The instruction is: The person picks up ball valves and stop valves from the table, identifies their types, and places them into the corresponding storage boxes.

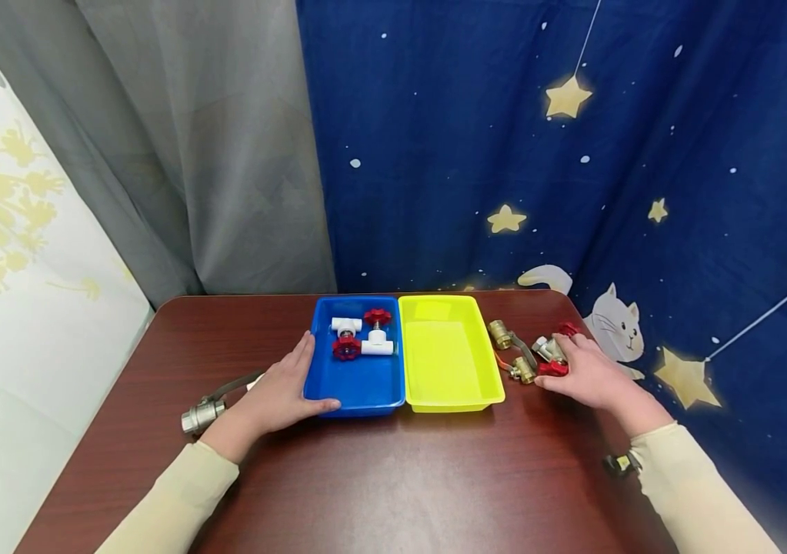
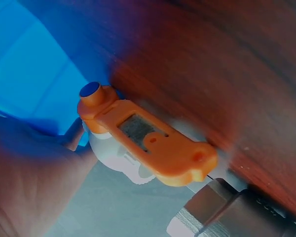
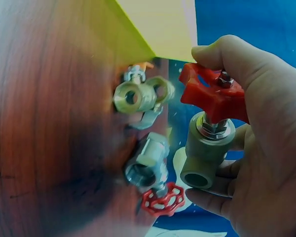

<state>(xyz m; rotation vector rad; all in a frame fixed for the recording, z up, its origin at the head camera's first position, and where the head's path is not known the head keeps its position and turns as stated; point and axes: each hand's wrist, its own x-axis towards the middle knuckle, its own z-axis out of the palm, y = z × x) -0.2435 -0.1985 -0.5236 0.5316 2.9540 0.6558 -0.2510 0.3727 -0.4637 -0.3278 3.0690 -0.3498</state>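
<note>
My left hand rests against the left side of a blue tray, thumb at its front rim and fingers fairly straight. Inside that tray lie two white tee-shaped plastic valves with red handwheels. Beyond the yellow tray, my right hand grips a stop valve that has a pale greyish body. Its thumb lies on the valve's red handwheel, and the other fingers curl behind the body. Close beside it sits a metal gate valve with a smaller red handwheel.
Two brass ball valves lie between the yellow tray and my right hand. Left of the blue tray are a steel ball valve with a dark lever and a white valve with an orange handle. Curtains hang behind the table.
</note>
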